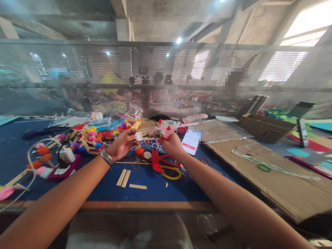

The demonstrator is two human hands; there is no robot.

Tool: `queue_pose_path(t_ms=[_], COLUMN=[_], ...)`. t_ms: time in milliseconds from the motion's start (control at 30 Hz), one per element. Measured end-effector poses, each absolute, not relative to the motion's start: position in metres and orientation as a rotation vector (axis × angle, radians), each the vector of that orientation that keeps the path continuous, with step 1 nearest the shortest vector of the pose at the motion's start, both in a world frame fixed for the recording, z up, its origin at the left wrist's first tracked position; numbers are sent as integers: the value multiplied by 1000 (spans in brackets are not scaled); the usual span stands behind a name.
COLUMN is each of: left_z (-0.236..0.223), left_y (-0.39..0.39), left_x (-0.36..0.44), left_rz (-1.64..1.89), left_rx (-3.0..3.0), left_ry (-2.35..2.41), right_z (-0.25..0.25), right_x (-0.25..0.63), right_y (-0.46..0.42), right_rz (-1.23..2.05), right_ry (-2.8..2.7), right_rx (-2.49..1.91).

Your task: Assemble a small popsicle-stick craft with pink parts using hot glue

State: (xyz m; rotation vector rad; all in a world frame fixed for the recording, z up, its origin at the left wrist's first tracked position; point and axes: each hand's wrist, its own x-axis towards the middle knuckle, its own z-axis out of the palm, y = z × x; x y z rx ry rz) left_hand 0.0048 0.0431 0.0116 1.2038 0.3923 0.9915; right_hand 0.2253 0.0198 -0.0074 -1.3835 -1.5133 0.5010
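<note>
My left hand (pixel 121 147) is raised over the near middle of the table (pixel 103 194), thumb and fingertips pinching a white cap (pixel 138 136), its round side turned toward my other hand. My right hand (pixel 172 144) is just beside it, fingers curled in around a pink piece (pixel 169 131); that spot is cluttered and blurred, so I cannot tell exactly how each finger meets it. The cap and the piece are near each other but apart, both up in front of me. On my left wrist is a metal band (pixel 107 157). Below my hands lie scissors (pixel 157 162) with red and yellow handles, and beside them an orange cap (pixel 139 150) and a pale cap (pixel 147 155). Nearer me, a few sticks (pixel 123 178) lie side by side, with a single stick (pixel 138 186) lying crosswise just to their right. To the left are a purple power strip (pixel 64 169) with a white plug (pixel 67 154) in it, and a heap of pompoms (pixel 92 138) and wood. Just beyond my right hand lies a lit phone (pixel 190 142), and further right a cardboard sheet (pixel 261 183).
</note>
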Motion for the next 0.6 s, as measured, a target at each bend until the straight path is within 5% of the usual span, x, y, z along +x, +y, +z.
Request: queue_pose_path(t_ms=[600], left_z=[11], left_y=[44], left_x=[4], left_rz=[977], left_rx=[1193], left_ry=[403], right_z=[-9], right_x=[225], right_y=[20], right_rz=[477], right_ry=[-1524], right_rx=[-1350])
